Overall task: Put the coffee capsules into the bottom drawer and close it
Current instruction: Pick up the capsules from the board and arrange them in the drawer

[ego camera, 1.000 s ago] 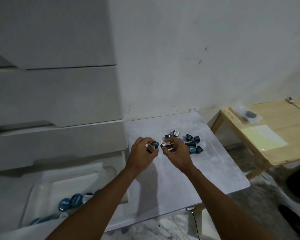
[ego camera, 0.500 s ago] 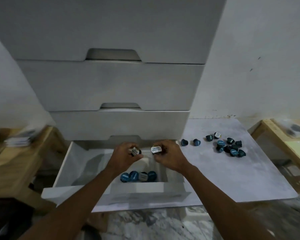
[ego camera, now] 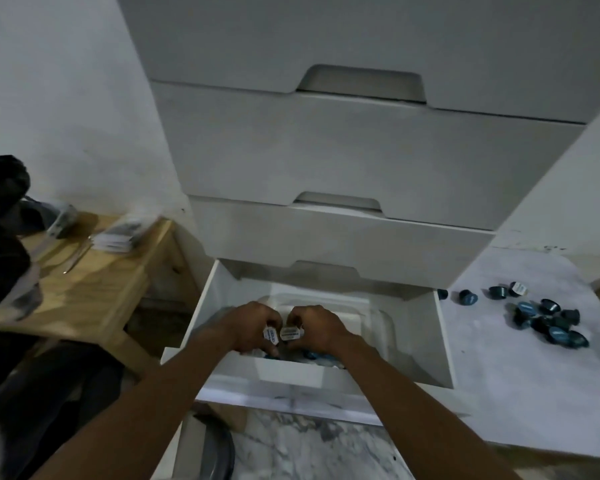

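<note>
The white bottom drawer stands pulled open below the chest of drawers. Both my hands hang inside it, close together. My left hand is closed around a coffee capsule with a white foil lid. My right hand grips another capsule, lid towards me. Under the hands a few blue capsules lie in a white tray insert near the drawer's front. Several more blue capsules lie loose on the white low table to the right.
The upper drawers are closed. A wooden side table with papers and a pen stands left of the chest, with dark objects on its far left. Marble floor shows below the drawer.
My hands carried two capsules from the table on the right over to the open drawer and lowered them into it. The view swung left and down.
</note>
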